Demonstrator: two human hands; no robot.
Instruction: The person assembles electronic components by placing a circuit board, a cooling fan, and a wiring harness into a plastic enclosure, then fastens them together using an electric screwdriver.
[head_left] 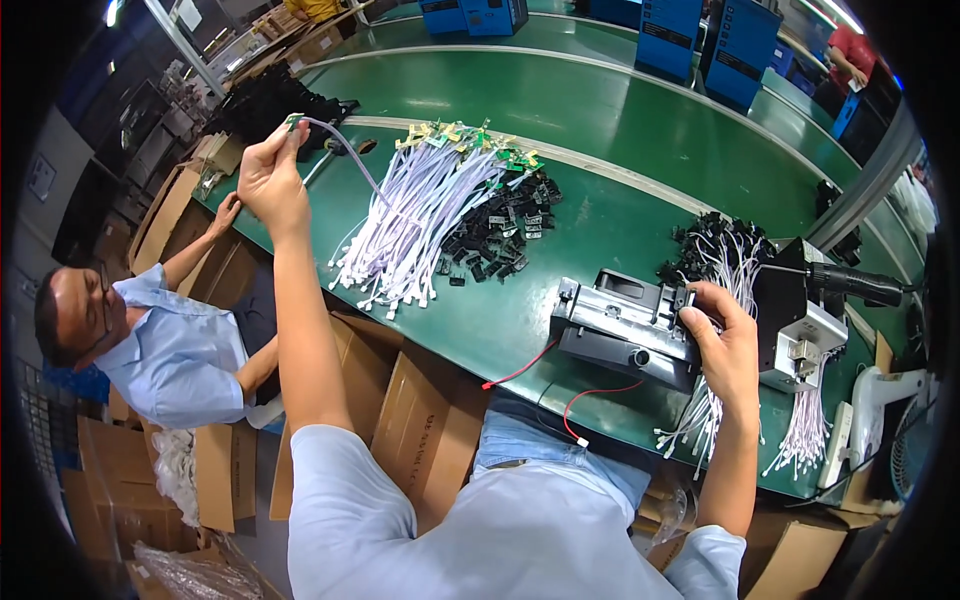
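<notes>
Raised at the left, my left hand [275, 185] is closed in a pinch on the small green circuit board at the end of a white cable [350, 150]. That cable runs down to a big bundle of white cables [400, 225] with green and yellow boards at their far ends. My right hand [725, 345] grips the right end of a black plastic housing [625, 335], thumb and fingers on its top edge. Thin red wires [585, 400] with small connectors hang from the housing. Small black plastic parts [500, 230] lie heaped beside the bundle.
At the right stand a black-and-silver fixture [800, 340], more white cables [800, 435] and a fan [905, 440]. A co-worker [170, 340] sits at the left among cardboard boxes [430, 430]. Blue boxes [740, 55] stand along the green conveyor [540, 85].
</notes>
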